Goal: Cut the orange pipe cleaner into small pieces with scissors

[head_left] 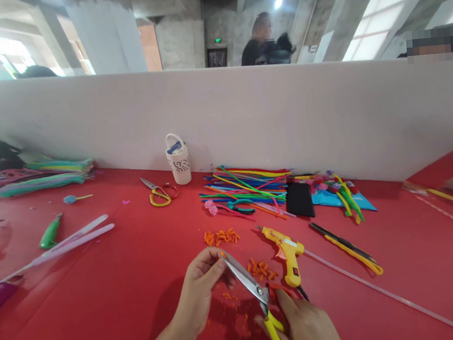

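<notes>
My left hand [203, 286] pinches a short orange pipe-cleaner piece [223, 254] between thumb and fingers, low in the middle of the view. My right hand [307, 326] grips yellow-handled scissors [249, 285], whose blades point up-left and meet that orange piece. Small piles of cut orange bits [221, 237] lie just beyond the hands on the red table [114, 291]. A second scatter of orange bits [262, 269] lies beside a yellow glue gun [286, 250].
A bundle of coloured pipe cleaners [247, 188], a black phone [299, 199], a white cup [179, 162], another pair of scissors [157, 193] and a yellow utility knife [348, 247] lie toward the white partition. Glue sticks [74, 240] and a green tool [50, 233] are left. A person stands beyond the partition.
</notes>
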Motion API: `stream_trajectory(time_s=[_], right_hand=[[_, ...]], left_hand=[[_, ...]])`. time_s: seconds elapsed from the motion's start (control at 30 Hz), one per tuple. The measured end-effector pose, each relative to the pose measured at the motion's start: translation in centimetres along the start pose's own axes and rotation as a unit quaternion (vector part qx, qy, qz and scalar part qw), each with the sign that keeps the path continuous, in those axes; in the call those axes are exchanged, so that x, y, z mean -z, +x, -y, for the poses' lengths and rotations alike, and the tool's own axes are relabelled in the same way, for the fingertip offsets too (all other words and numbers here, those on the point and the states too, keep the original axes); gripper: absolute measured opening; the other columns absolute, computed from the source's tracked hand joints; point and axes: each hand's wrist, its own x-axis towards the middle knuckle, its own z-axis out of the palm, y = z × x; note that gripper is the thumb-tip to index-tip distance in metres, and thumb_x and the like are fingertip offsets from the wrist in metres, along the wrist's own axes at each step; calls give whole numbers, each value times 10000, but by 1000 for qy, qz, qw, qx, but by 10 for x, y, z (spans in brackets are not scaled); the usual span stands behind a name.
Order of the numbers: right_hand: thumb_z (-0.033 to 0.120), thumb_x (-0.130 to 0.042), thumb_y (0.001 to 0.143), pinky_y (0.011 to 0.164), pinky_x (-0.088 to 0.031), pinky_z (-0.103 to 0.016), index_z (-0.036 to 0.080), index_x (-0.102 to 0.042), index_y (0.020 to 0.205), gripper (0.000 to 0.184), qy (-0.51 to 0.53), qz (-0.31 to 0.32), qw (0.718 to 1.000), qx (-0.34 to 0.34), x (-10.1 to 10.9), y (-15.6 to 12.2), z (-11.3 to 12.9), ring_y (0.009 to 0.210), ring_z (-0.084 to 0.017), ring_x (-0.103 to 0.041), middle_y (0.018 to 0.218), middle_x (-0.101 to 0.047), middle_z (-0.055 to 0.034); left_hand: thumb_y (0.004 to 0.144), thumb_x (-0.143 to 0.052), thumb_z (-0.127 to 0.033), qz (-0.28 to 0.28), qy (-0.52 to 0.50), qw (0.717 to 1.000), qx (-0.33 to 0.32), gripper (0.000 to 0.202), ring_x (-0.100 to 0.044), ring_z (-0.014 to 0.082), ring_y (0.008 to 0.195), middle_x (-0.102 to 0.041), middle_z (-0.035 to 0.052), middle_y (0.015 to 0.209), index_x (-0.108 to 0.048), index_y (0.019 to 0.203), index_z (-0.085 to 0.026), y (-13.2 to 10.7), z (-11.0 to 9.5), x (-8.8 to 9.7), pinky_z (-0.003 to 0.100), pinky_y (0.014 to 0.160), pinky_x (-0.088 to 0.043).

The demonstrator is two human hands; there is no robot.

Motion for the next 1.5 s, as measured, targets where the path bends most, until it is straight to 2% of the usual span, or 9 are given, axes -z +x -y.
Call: stream_trajectory(time_s=[0.2,0.67,0.97,1.5], right_hand=[[478,-449,780,417,-381,-243,185,-496,785,297,-13,-14,1000,3,-2,0,1,463,-169,-579,546,-606,-18],[465,-435,792,431,-381,-254,181,-490,804,290,-41,-26,999,3,-3,-2,1,466,-170,-578,546,-599,-18],[484,-421,794,390,-362,-250,186,-457,775,301,-40,-72,996,26,-4,-1,-1,409,-160,-552,490,-568,10],[504,-392,801,378,-344,-248,196,-453,749,318,-49,-69,996,33,-4,-1,-1,393,-154,-547,477,-567,8]], left_hand=[[710,-594,-208,-29,-21,999,0,68,-499,69,486,-575,-17,575,-581,676,-150,-2,-1,-3,181,497,-403],[724,-580,-185,-12,-24,1000,-16,44,-503,72,515,-581,-17,613,-591,696,-153,-2,-1,-1,184,517,-397],[729,-573,-173,-13,-18,1000,-15,44,-503,72,511,-576,-15,603,-589,698,-146,-3,-4,-2,189,520,-398],[725,-581,-159,-5,-23,1000,-10,31,-512,71,504,-579,-16,584,-581,697,-144,-3,-5,0,184,507,-398]])
